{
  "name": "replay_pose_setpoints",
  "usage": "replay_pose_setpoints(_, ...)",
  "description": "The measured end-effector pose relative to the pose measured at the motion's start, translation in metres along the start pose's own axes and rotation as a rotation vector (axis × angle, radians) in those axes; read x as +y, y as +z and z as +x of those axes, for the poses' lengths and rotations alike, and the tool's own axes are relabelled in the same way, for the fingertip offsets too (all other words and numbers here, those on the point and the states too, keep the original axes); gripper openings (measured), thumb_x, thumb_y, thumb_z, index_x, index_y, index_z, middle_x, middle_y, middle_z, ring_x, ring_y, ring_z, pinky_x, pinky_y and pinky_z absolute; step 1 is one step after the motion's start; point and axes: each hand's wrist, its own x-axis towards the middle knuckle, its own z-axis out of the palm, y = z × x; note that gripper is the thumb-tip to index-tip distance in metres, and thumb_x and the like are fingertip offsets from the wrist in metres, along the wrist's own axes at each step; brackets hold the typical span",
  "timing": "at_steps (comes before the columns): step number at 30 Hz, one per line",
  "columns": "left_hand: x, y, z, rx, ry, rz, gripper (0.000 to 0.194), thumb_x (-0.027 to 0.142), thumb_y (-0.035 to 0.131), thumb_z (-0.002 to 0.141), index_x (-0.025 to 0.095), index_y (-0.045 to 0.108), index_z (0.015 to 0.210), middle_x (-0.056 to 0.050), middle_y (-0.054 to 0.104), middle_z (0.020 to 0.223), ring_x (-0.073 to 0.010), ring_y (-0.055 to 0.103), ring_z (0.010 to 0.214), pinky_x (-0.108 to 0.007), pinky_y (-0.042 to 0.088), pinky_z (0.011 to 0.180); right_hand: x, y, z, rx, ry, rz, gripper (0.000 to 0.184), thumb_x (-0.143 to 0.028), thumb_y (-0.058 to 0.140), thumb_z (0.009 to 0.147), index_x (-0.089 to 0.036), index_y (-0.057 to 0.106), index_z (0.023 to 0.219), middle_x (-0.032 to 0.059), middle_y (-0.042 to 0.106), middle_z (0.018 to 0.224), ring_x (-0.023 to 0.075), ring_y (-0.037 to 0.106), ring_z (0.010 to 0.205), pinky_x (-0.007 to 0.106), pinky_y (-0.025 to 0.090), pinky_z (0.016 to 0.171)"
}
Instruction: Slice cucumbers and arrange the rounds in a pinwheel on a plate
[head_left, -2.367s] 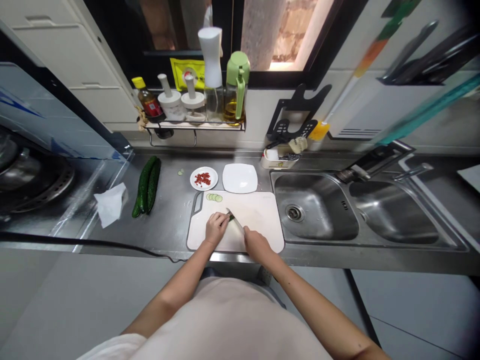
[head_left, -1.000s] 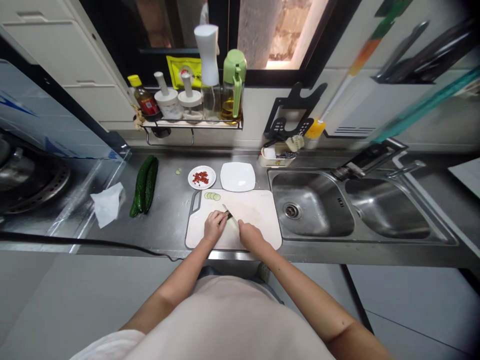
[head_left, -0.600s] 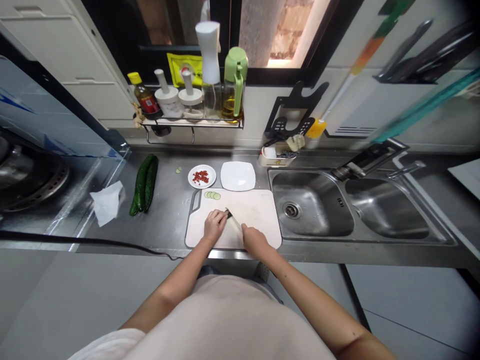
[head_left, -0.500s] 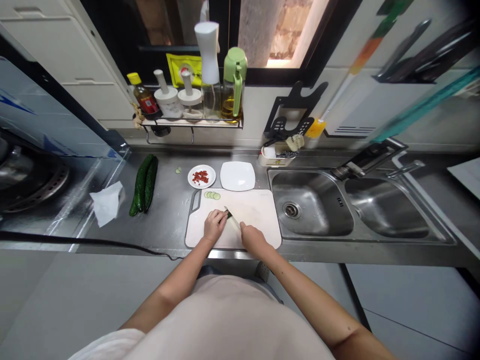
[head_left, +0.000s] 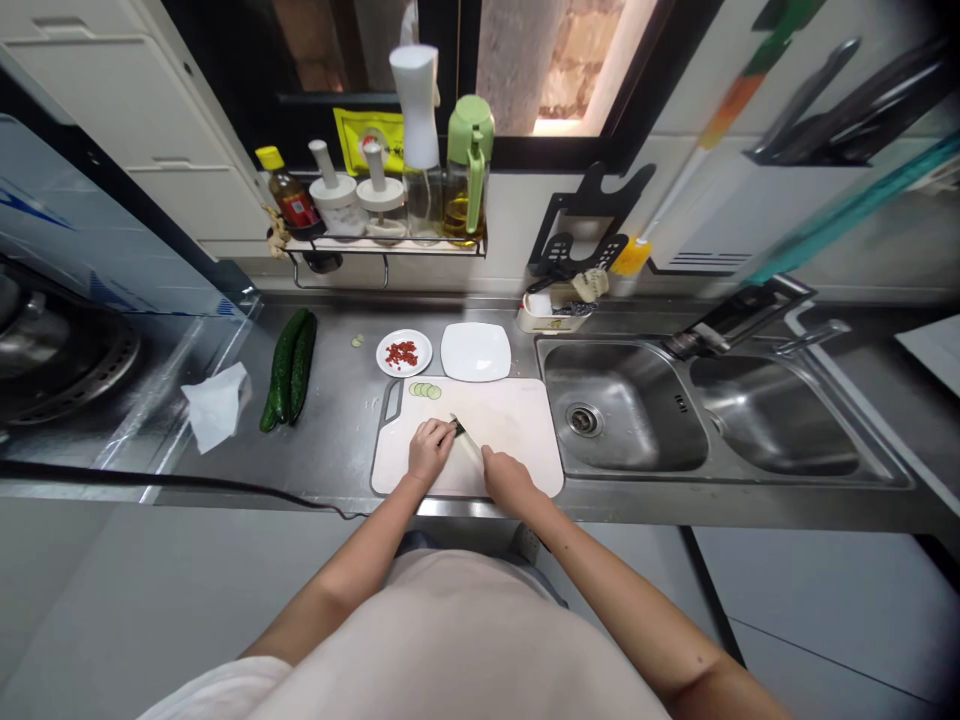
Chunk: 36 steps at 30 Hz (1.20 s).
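Two bare hands of ours meet over the white cutting board (head_left: pixel 525 430), near the front edge of the steel counter (head_left: pixel 341 430). Our left hand (head_left: pixel 429 450) has its fingers bunched and clamped on a dark green cucumber piece (head_left: pixel 460 429) lying on the board. Our right hand (head_left: pixel 507 480) is wrapped around the knife (head_left: pixel 471 441), whose blade slants away to the left, alongside the piece.

To the right of the knife we see a broad stretch of white board, ending just beside the sink basin (head_left: pixel 637 400). Less board shows to the left of our left hand. Beyond our fingertips, near the far left corner, several cucumber slices (head_left: pixel 425 391) overlap in a row. The far edge runs close to a white dish (head_left: pixel 475 352) and a small round plate (head_left: pixel 382 358) of red bits (head_left: pixel 402 354). Leftward, counter reaches from the board to two whole cucumbers (head_left: pixel 283 370), well apart from our hands.

Our fingers cover part of the cucumber piece, so we cannot tell its full length or whether the blade touches it. The knife's handle is lost inside our right fist. Those red bits are too small to identify, and the stove (head_left: pixel 67 350) is cut off at the left.
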Motion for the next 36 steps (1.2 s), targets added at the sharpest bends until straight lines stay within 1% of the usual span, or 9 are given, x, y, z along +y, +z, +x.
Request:
replay_pose_setpoints(6, 0.000, 0.000, 0.000, 0.003, -0.001, 0.003, 0.016, 0.026, 0.051, 0.090, 0.023, 0.066, 0.092, -0.004, 0.062, 0.087, -0.0162, 0.055, 0.086, -0.030, 0.045, 0.077, 0.002, 0.000, -0.004, -0.008, 0.004, 0.004, 0.032, -0.006, 0.037, 0.086, -0.014, 0.047, 0.116, 0.0151, 0.065, 0.095, 0.0235, 0.064, 0.093, 0.029, 0.043, 0.070)
replay_pose_setpoints(13, 0.000, 0.000, 0.001, -0.001, 0.008, 0.010, 0.016, 0.025, 0.051, 0.090, 0.023, 0.066, 0.093, -0.004, 0.061, 0.087, -0.0161, 0.056, 0.086, -0.029, 0.045, 0.077, -0.007, -0.003, 0.012, 0.017, 0.005, 0.019, 0.035, -0.003, 0.035, 0.085, -0.013, 0.047, 0.117, 0.0153, 0.066, 0.099, 0.0214, 0.063, 0.097, 0.028, 0.044, 0.075)
replay_pose_setpoints(16, 0.000, 0.000, 0.001, 0.002, 0.003, 0.007, 0.017, 0.026, 0.051, 0.090, 0.023, 0.066, 0.095, -0.004, 0.062, 0.087, -0.0158, 0.056, 0.086, -0.029, 0.045, 0.077, -0.006, -0.004, 0.014, 0.013, -0.016, 0.019, 0.034, -0.004, 0.034, 0.086, -0.012, 0.047, 0.116, 0.0156, 0.066, 0.099, 0.0224, 0.063, 0.095, 0.029, 0.045, 0.074)
replay_pose_setpoints(26, -0.001, 0.001, 0.000, 0.005, -0.005, -0.012, 0.016, 0.027, 0.051, 0.090, 0.023, 0.067, 0.093, -0.004, 0.063, 0.088, -0.0163, 0.056, 0.086, -0.030, 0.046, 0.078, 0.001, 0.002, 0.006, -0.009, -0.009, -0.007, 0.034, -0.004, 0.036, 0.085, -0.013, 0.047, 0.116, 0.0154, 0.066, 0.095, 0.0240, 0.064, 0.093, 0.029, 0.044, 0.071)
replay_pose_setpoints(32, -0.003, 0.002, 0.000, 0.001, 0.002, -0.009, 0.016, 0.027, 0.051, 0.090, 0.022, 0.066, 0.092, -0.004, 0.063, 0.088, -0.0161, 0.056, 0.087, -0.030, 0.046, 0.079, -0.003, -0.001, 0.013, 0.014, -0.019, 0.002, 0.032, -0.005, 0.035, 0.088, -0.013, 0.046, 0.117, 0.0153, 0.066, 0.097, 0.0223, 0.064, 0.094, 0.028, 0.044, 0.072)
replay_pose_setpoints(36, -0.003, 0.002, 0.000, 0.003, 0.009, -0.009, 0.015, 0.026, 0.051, 0.090, 0.023, 0.066, 0.093, -0.004, 0.063, 0.088, -0.0159, 0.057, 0.087, -0.029, 0.046, 0.078, -0.006, -0.004, 0.018, 0.008, -0.027, 0.000, 0.032, -0.005, 0.036, 0.086, -0.012, 0.047, 0.115, 0.0157, 0.066, 0.098, 0.0226, 0.064, 0.094, 0.028, 0.045, 0.072)
